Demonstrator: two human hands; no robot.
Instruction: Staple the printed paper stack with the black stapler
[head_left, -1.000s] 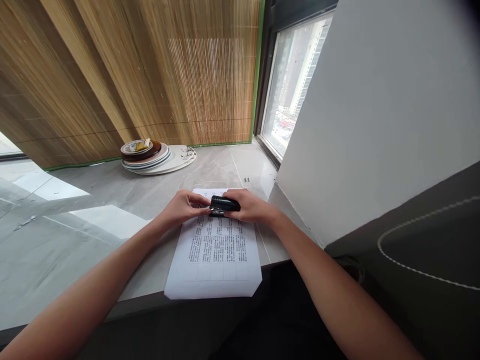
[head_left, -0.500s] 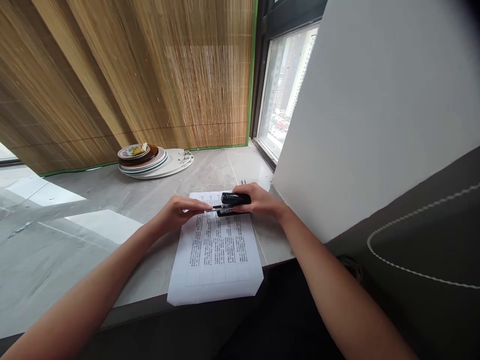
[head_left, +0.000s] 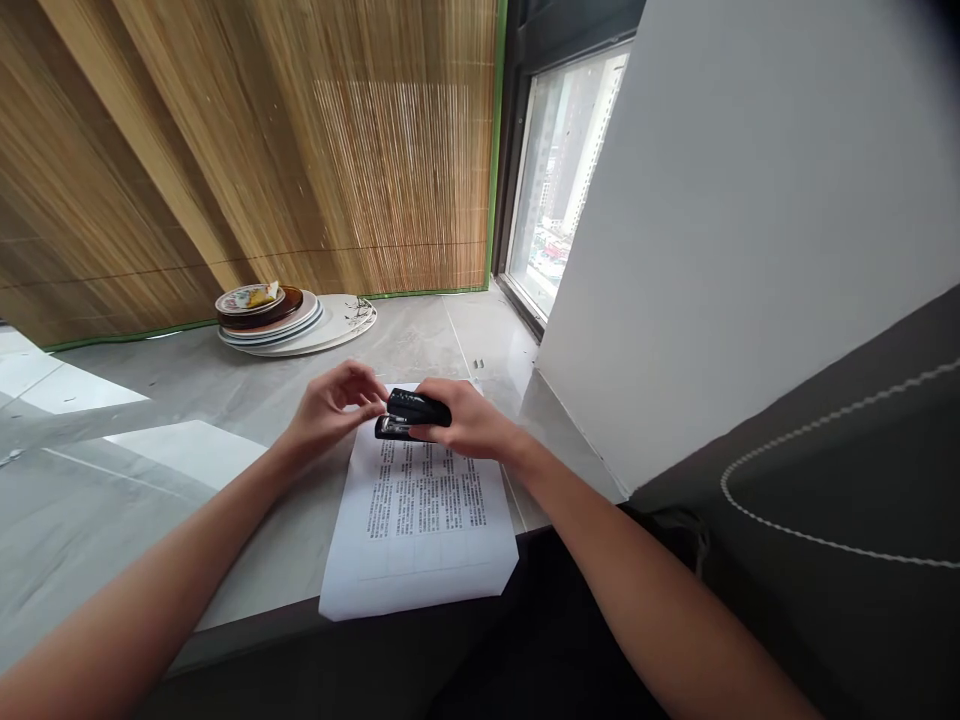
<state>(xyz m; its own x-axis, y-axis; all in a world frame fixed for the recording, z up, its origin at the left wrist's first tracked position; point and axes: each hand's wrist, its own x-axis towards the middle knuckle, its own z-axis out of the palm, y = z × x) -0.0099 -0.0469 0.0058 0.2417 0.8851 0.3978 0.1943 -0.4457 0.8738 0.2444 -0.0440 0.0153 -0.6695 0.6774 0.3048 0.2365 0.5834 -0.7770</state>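
My right hand is wrapped round a black stapler, which lies sideways above the top part of the printed paper. A gap shows between the stapler's top and its lower part, with metal inside. My left hand is at the stapler's front end, thumb and fingertip pressed together. What this pinch holds, if anything, is too small to tell. Two small staple strips lie on the counter beyond my right hand.
Stacked plates stand at the back left of the grey counter, before a bamboo blind. A white wall and a window bound the right side. The paper overhangs the front edge.
The stapler and my right hand have moved left over the paper. The metal part that stuck out of the stapler's front no longer shows there. My left hand's fingers have curled up.
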